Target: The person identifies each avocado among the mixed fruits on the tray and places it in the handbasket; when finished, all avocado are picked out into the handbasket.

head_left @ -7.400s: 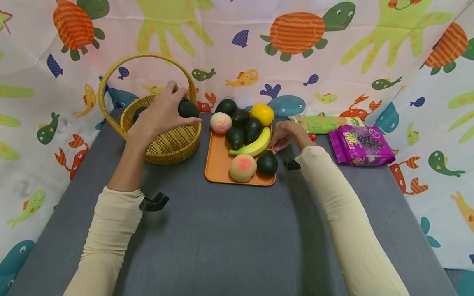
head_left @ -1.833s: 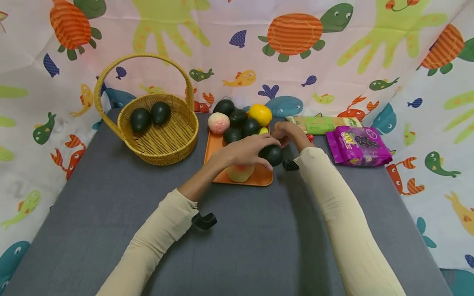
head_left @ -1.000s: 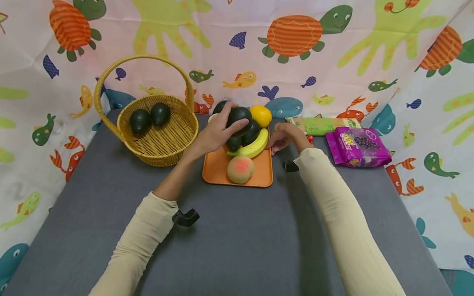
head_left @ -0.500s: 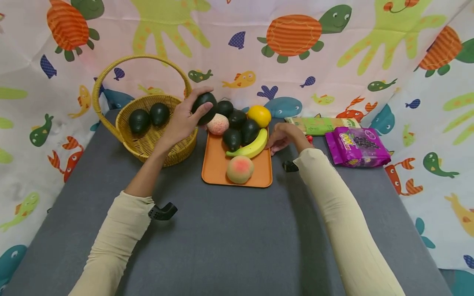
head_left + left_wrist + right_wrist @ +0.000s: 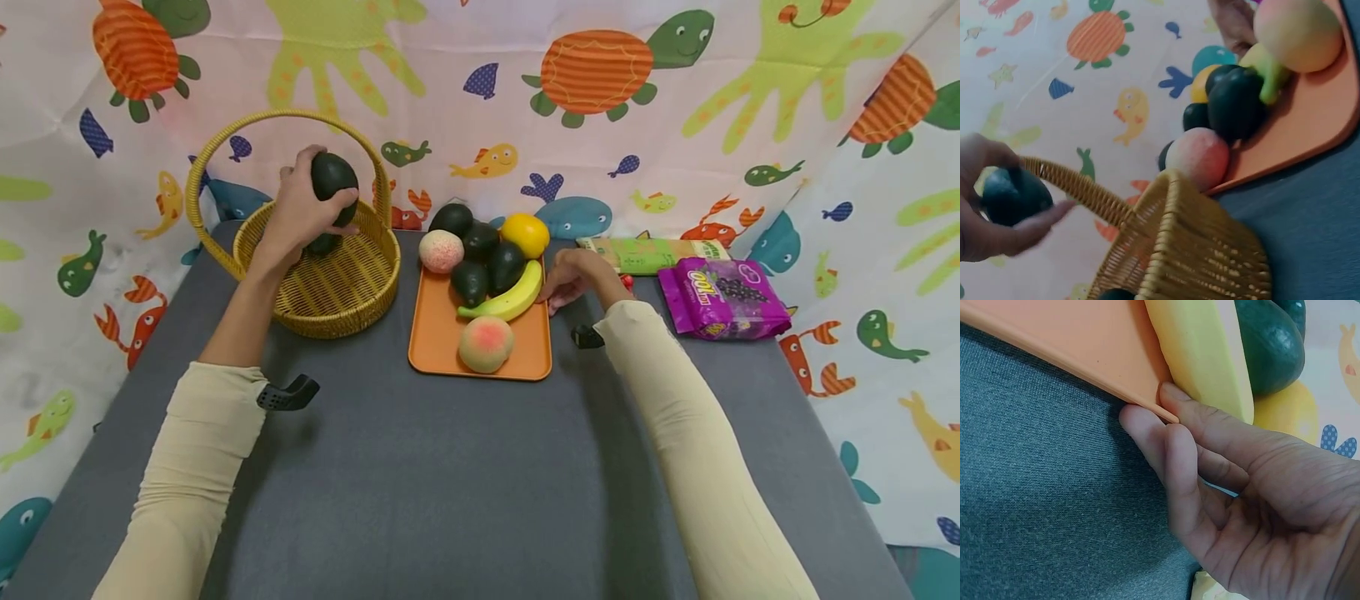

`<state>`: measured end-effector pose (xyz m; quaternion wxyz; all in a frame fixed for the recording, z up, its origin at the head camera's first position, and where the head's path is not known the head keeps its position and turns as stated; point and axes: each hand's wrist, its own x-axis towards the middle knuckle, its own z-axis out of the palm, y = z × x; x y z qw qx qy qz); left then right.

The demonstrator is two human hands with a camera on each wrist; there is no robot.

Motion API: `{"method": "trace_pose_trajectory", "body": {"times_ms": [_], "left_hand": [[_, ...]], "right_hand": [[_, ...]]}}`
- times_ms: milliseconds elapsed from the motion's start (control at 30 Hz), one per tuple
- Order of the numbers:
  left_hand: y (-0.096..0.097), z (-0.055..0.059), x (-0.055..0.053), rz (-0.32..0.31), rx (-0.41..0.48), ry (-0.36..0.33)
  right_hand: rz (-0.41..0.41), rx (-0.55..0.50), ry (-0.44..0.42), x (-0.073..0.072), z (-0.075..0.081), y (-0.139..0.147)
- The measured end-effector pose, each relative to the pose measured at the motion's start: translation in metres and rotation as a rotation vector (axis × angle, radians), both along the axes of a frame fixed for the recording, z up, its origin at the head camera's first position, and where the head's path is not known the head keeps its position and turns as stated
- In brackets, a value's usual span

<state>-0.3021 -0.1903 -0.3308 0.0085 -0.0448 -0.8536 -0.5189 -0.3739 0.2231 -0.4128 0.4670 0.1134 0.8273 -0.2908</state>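
My left hand (image 5: 303, 204) grips a dark green avocado (image 5: 334, 185) above the yellow wicker basket (image 5: 337, 321), beneath its arched handle. Part of another avocado (image 5: 324, 243) shows inside the basket, below the hand; the wrist and hand hide the rest of that side. With thumb and fingers, my right hand (image 5: 1235, 481) pinches the right rim of the orange tray (image 5: 442, 354). On the tray lie several avocados (image 5: 469, 283), a banana (image 5: 510, 296), a yellow lemon-like fruit (image 5: 527, 235), a speckled pinkish fruit (image 5: 441, 251) and a peach (image 5: 486, 344).
Right of the tray, a purple snack packet (image 5: 727, 297) with grapes on it lies before a long green packet (image 5: 652, 254). A small red item (image 5: 627, 282) shows by the right wrist. A patterned cloth (image 5: 480, 108) hangs behind the grey table (image 5: 450, 483).
My left hand has taken an avocado from beside the peach at the tray's front right and carried it left, over the basket. The right hand has stayed at the tray's rim.
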Motion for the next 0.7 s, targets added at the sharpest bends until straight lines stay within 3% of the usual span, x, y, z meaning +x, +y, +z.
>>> {"method": "trace_pose_trajectory", "body": {"times_ms": [133,233,400,700], "left_hand": [[-0.007,-0.005,-0.012,0.011,-0.087,-0.088],[-0.009,-0.017,-0.022,0.008,-0.239,-0.054],[-0.003,-0.035,-0.035,-0.005,-0.416,-0.024],[0.005,-0.062,-0.05,-0.033,-0.574,-0.069]], "right_hand": [[0.004,0.005,0.004,0.0,-0.002,0.0],[0.011,0.005,0.012,-0.001,-0.003,0.0],[0.006,-0.013,0.012,-0.001,-0.003,0.003],[0.003,-0.016,0.014,0.001,0.001,0.004]]}}
